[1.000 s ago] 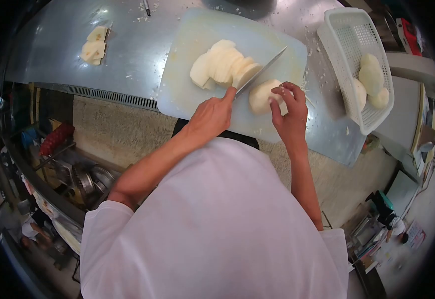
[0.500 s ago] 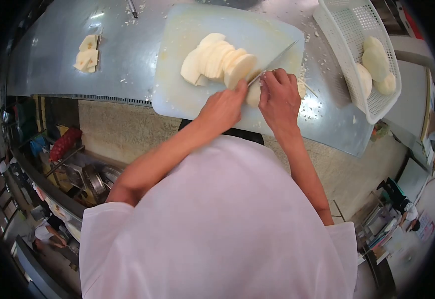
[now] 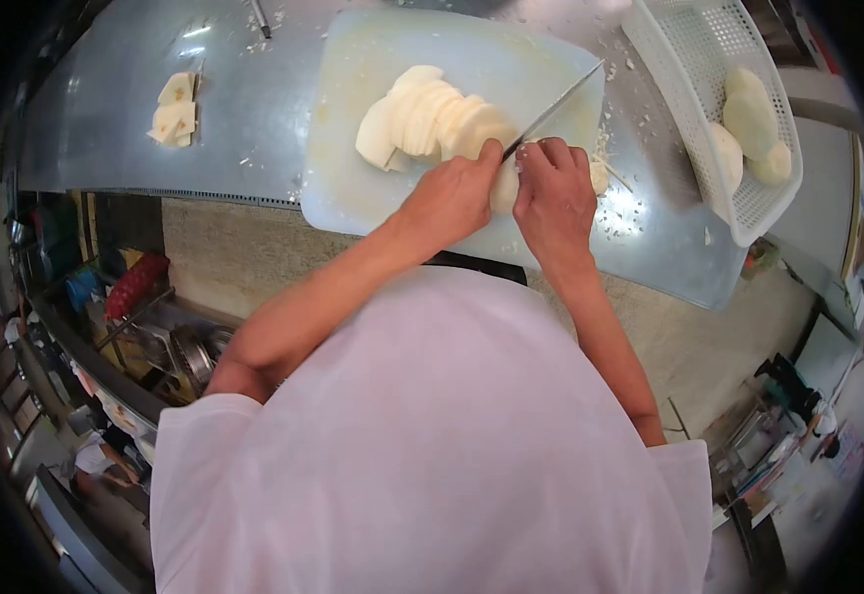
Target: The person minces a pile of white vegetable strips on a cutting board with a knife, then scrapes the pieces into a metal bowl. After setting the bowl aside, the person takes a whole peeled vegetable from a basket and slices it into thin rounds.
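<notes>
My left hand (image 3: pixel 457 195) is closed around the knife (image 3: pixel 559 102) near its handle end, which the fingers hide. The blade points away to the upper right, just in front of my right hand. My right hand (image 3: pixel 557 188) has its fingers curled over a pale peeled vegetable (image 3: pixel 503 190), potato-like, pressed on the white cutting board (image 3: pixel 348 99). Left of the blade, a fanned row of cream-coloured slices (image 3: pixel 422 114) leans together on the board. More pale pieces (image 3: pixel 599 178) show at the right side of my right hand.
A white perforated basket (image 3: pixel 684 124) holding several peeled vegetables (image 3: pixel 751 114) stands at the right. Cut pieces (image 3: pixel 175 114) lie on the metal table (image 3: pixel 264 129) at the left. A dark pen-like tool (image 3: pixel 260 18) lies at the far edge. Small scraps are scattered about.
My left hand and the knife have shifted slightly forward and right, the blade tip reaching farther out. My right hand stays on the vegetable. The slices look nearly unchanged.
</notes>
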`<control>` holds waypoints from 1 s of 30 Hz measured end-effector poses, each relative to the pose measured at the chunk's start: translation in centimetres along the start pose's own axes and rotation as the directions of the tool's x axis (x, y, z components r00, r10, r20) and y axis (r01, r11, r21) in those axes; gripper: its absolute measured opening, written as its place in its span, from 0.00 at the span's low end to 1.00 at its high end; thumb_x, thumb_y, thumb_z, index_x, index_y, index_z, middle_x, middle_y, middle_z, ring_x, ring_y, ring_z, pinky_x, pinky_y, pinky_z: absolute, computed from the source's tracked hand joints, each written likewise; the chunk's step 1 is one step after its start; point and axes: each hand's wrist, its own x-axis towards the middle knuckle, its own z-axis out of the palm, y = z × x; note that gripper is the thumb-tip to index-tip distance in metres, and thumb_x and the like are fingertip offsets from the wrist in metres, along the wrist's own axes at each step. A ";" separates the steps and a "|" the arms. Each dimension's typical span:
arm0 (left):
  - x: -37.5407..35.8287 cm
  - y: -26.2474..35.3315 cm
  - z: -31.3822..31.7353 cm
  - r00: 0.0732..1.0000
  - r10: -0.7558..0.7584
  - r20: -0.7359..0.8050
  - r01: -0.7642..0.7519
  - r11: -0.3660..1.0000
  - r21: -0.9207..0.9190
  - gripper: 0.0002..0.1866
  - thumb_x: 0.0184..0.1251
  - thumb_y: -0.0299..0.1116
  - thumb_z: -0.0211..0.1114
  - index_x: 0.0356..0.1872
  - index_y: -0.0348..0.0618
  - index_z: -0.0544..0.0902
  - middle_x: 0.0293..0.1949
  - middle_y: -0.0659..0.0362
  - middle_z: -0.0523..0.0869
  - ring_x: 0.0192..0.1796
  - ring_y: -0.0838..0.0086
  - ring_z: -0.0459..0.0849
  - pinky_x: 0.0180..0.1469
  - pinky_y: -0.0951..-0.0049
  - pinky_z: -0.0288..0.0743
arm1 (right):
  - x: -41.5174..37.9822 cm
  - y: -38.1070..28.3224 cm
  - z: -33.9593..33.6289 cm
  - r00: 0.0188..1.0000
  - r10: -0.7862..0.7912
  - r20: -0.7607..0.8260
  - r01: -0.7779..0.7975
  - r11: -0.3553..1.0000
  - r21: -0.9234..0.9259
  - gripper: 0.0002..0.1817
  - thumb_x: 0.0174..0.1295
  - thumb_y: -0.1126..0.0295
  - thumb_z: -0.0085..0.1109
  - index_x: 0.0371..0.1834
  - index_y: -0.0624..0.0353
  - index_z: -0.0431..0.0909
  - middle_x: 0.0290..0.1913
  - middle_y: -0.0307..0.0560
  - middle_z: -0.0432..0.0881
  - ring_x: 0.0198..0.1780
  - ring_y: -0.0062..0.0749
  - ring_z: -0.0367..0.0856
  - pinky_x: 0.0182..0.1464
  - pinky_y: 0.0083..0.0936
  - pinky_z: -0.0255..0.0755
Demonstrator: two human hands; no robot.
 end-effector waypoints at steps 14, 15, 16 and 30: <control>-1.1 1.6 -1.6 0.990 -0.123 0.076 0.121 0.992 0.035 0.14 0.60 0.17 0.53 0.46 0.33 0.62 0.20 0.40 0.76 0.26 0.40 0.76 0.29 0.48 0.66 | 0.0 0.0 0.1 0.999 0.009 -0.033 -0.007 0.999 0.049 0.09 0.53 0.81 0.59 0.37 0.58 0.79 0.38 0.43 0.79 0.41 0.43 0.76 0.39 0.36 0.73; -1.3 2.7 -3.1 0.966 -0.199 0.168 0.196 0.980 0.033 0.14 0.61 0.17 0.53 0.46 0.33 0.62 0.20 0.40 0.76 0.26 0.40 0.76 0.29 0.48 0.66 | 0.0 0.0 0.1 1.000 0.020 -0.012 -0.020 0.999 0.028 0.08 0.54 0.81 0.59 0.36 0.59 0.79 0.38 0.43 0.79 0.41 0.43 0.76 0.39 0.36 0.73; -2.5 3.5 -4.2 0.965 -0.198 0.170 0.195 0.980 0.039 0.14 0.61 0.17 0.53 0.46 0.33 0.62 0.20 0.40 0.76 0.26 0.40 0.76 0.29 0.48 0.66 | 0.0 0.0 0.1 0.999 0.040 0.008 -0.040 0.999 0.006 0.08 0.54 0.81 0.59 0.36 0.59 0.79 0.38 0.42 0.79 0.41 0.43 0.76 0.39 0.36 0.73; -3.6 4.0 -4.3 0.985 -0.126 0.116 0.126 0.992 0.001 0.14 0.59 0.15 0.53 0.45 0.31 0.62 0.20 0.40 0.75 0.26 0.40 0.75 0.29 0.47 0.65 | -0.2 0.2 0.5 0.997 0.044 -0.070 -0.041 0.998 0.052 0.07 0.55 0.81 0.59 0.36 0.59 0.80 0.38 0.43 0.80 0.40 0.42 0.76 0.39 0.35 0.72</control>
